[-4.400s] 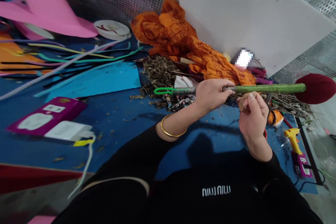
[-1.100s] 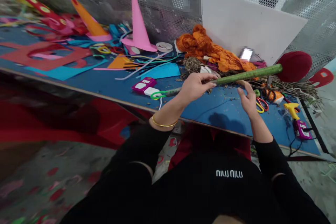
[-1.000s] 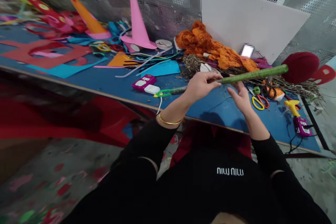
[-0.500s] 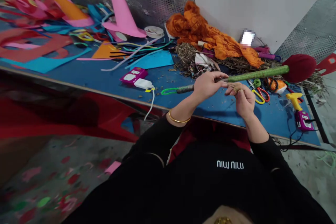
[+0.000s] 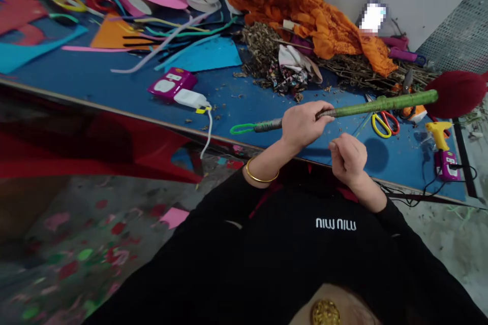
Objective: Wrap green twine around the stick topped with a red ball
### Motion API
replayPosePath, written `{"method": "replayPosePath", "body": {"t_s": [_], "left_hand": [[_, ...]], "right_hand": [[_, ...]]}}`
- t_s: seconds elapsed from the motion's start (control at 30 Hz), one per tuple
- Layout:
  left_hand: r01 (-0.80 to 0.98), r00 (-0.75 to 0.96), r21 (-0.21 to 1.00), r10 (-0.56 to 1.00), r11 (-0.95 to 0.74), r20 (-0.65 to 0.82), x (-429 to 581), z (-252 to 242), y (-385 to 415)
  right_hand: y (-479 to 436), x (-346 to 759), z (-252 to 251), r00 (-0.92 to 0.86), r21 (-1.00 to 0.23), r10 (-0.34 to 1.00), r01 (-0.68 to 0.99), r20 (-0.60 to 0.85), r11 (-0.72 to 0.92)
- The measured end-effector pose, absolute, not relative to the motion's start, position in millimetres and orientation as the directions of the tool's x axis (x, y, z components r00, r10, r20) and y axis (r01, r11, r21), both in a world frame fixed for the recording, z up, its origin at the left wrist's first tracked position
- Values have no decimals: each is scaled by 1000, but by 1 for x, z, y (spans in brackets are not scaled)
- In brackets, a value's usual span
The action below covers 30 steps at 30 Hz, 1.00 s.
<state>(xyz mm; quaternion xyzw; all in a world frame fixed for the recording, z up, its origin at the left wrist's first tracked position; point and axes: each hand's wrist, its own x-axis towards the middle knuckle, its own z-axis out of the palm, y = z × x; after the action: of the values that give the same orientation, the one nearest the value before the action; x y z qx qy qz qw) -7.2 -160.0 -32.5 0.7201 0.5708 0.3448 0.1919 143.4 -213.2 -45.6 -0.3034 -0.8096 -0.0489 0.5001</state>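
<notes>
A long stick [image 5: 385,105], wrapped in green toward the right and grey toward the left, lies across the view above the table edge. A dark red rounded head [image 5: 455,94] is at its right end, and a bright green loop [image 5: 243,128] at its left end. My left hand [image 5: 305,124] is wrapped round the stick's grey part. Just below the green part, my right hand [image 5: 347,157] is closed in a fist, apart from the stick; what its fingers pinch, perhaps a thin strand, is too small to make out.
On the blue table [image 5: 129,96] are a purple box [image 5: 172,84] with a white plug, scissors [image 5: 382,124], a yellow glue gun [image 5: 439,133], orange cloth [image 5: 324,20], dry plant stems [image 5: 259,43] and coloured felt pieces [image 5: 213,55]. Scraps litter the floor at the lower left.
My right hand has come away from the stick, slightly down, and its fingers have closed up. The green strip end it was handling is no longer visible there. The view has shifted closer to the table.
</notes>
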Motion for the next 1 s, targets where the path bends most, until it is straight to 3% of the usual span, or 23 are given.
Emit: {"method": "replayPosePath", "body": {"t_s": [0.17, 0.27, 0.37, 0.5, 0.77, 1.0], "left_hand": [[724, 132, 646, 968, -242, 215, -8, -35, -161], [768, 146, 587, 962, -258, 231, -10, -39, -167], [792, 170, 528, 942, -306, 291, -13, -46, -172], [805, 198, 483, 923, -345, 329, -13, -54, -177], [848, 267, 359, 899, -390, 346, -16, -56, -188], [859, 236, 378, 923, -344, 304, -23, -62, -190]], "right_hand": [[-213, 146, -38, -368, -253, 441, 458, 819, 852], [-204, 155, -24, -372, -426, 540, 347, 755, 836], [-188, 160, -8, -293, -633, 698, 294, 653, 716], [-161, 157, 0, -204, -774, 809, 239, 551, 587], [-123, 153, -26, -163, -823, 856, 237, 490, 516], [-134, 153, -29, -148, -841, 883, 269, 446, 470]]}}
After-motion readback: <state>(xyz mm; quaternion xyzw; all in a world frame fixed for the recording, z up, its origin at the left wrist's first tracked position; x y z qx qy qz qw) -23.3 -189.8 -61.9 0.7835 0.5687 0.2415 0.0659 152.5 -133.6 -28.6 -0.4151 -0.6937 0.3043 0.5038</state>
